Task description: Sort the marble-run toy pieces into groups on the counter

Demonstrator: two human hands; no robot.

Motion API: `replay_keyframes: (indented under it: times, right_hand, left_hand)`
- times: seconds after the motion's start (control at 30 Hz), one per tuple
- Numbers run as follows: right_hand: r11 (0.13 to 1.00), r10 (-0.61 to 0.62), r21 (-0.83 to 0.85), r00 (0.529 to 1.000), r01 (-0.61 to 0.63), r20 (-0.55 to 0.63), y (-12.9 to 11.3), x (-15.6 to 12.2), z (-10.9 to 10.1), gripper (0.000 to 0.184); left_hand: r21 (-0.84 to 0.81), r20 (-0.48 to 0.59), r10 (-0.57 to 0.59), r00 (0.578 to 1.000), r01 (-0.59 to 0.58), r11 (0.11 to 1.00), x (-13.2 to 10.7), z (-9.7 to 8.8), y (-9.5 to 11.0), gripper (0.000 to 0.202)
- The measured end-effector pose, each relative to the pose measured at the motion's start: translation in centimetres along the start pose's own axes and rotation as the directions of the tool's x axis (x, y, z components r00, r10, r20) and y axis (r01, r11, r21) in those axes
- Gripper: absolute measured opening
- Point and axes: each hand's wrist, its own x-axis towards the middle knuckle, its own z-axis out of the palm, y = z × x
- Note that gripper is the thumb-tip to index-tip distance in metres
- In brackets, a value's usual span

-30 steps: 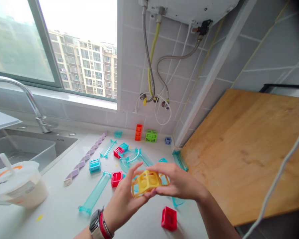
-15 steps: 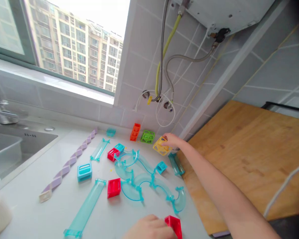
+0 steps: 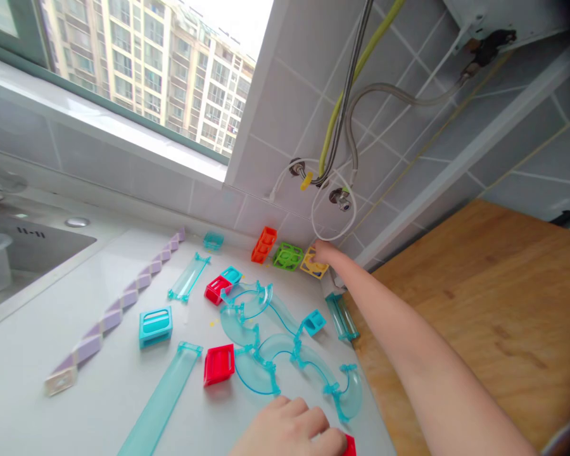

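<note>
My right hand (image 3: 323, 253) is stretched to the back wall, its fingers closed on a yellow lattice block (image 3: 313, 264). The block rests on the white counter (image 3: 99, 380), right beside a green lattice block (image 3: 287, 256) and an orange block (image 3: 264, 244). At the bottom edge my left hand (image 3: 289, 430) lies curled over a red block (image 3: 349, 445), of which only a corner shows. Between the hands lies a winding clear teal track (image 3: 275, 342).
Straight teal track pieces (image 3: 159, 399) (image 3: 189, 277) (image 3: 342, 315), red blocks (image 3: 219, 364) (image 3: 217, 289), teal blocks (image 3: 155, 325) (image 3: 313, 322) and a lilac zigzag strip (image 3: 118, 310) are scattered on the counter. A sink (image 3: 23, 253) is at left. A wooden board (image 3: 479, 304) is at right. Hoses (image 3: 337, 126) hang on the tiled wall.
My right hand carried the yellow block from in front of me to the back wall, beside the green block. My left hand dropped onto the red block. The view tilted down and right.
</note>
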Motion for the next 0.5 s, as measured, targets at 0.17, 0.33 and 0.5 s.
replay_keyframes:
  times: [0.17, 0.33, 0.5]
  right_hand:
    - [0.994, -0.104, 0.016, 0.994, 0.104, 0.011, -0.1, 1.1, 0.5, 0.033]
    - [0.983, -0.164, 0.079, 0.986, 0.167, -0.037, 0.0, 1.7, 1.0, 0.029]
    - [0.971, -0.175, 0.149, 0.980, 0.188, -0.097, 0.1, 2.4, 1.2, 0.046]
  left_hand:
    - [0.012, 0.013, -0.021, 1.000, 0.020, 1.000, -0.2, 0.1, -0.5, 0.016]
    - [-0.006, 0.059, -0.033, 0.998, 0.033, 0.999, -0.4, 0.6, -0.5, 0.014]
    - [-0.012, 0.119, -0.033, 0.992, 0.034, 0.999, -0.5, 0.9, -0.5, 0.014]
